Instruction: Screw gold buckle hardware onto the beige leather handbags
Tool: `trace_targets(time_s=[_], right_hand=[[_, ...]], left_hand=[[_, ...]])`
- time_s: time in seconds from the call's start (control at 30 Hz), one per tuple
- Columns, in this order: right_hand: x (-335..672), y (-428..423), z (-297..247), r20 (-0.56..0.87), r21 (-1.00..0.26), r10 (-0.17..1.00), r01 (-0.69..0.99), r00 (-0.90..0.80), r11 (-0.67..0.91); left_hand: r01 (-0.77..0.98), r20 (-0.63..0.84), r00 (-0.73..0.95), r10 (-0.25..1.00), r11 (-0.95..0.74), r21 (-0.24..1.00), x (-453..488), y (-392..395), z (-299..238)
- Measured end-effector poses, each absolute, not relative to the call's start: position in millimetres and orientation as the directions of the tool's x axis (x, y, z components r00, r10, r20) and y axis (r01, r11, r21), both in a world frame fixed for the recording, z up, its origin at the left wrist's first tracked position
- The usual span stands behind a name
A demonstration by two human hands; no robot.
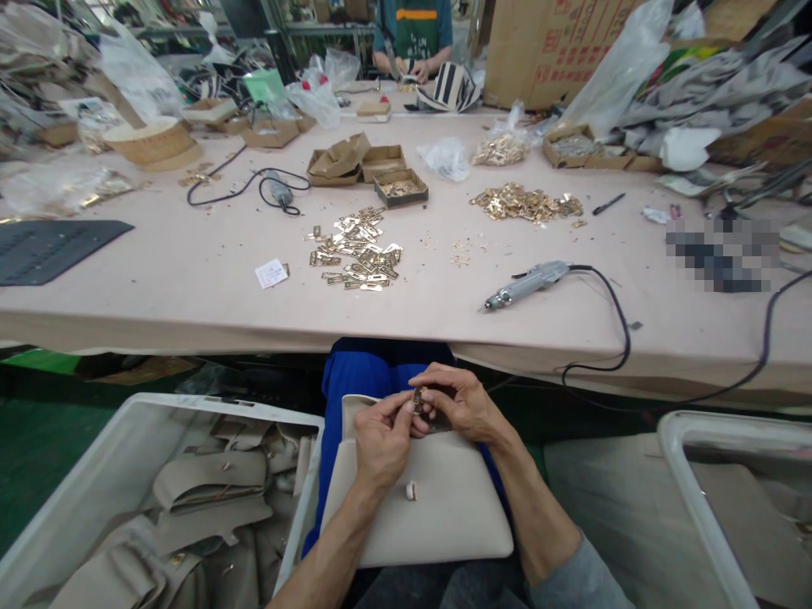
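A beige bag lies across my lap, with a small clasp on its front. Above its far edge my left hand and my right hand meet. Between their fingertips they pinch a small gold-coloured metal fitting; its exact shape is partly hidden by the fingers. On the table beyond are a pile of flat gold metal plates and a grey electric screwdriver with a black cord.
White bins with beige bag pieces flank me, one left and one right. More gold fittings and small cardboard boxes lie farther back. Across the table sits another person, hands at work.
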State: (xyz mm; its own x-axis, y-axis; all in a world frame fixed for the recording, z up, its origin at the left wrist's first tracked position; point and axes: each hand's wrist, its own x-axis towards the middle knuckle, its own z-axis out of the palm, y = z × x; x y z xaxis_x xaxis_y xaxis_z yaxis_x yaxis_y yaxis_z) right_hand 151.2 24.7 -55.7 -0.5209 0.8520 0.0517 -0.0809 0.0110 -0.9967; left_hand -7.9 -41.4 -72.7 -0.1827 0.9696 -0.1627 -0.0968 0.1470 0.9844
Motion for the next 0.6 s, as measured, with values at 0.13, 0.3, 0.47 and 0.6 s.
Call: trace_targets(time_s=[0.13,0.3,0.47,0.6], right_hand=[[151.6,24.1,-56.4,0.065,-0.996,0.853,-0.082,-0.519,0.026],[146.1,19.5,-64.5,0.164,-0.984,0.858,-0.020,-0.486,0.176],[141.9,16.7,-71.5,0.275,-0.938,0.838,0.059,-0.470,0.341],[141.0,16.3,-66.0,0.283,-0.928,0.833,0.082,-0.476,0.362]], left_hand=[[-0.154,-0.194,-0.181,0.964,0.167,0.974,-7.4,-40.2,-71.1],[-0.221,-0.225,-0.188,0.956,0.182,0.958,-8.6,-40.0,-66.3],[-0.241,-0.254,-0.214,0.943,0.201,0.950,-9.2,-40.2,-69.2],[-0.227,-0.261,-0.220,0.940,0.211,0.951,-10.1,-41.0,-69.9]])
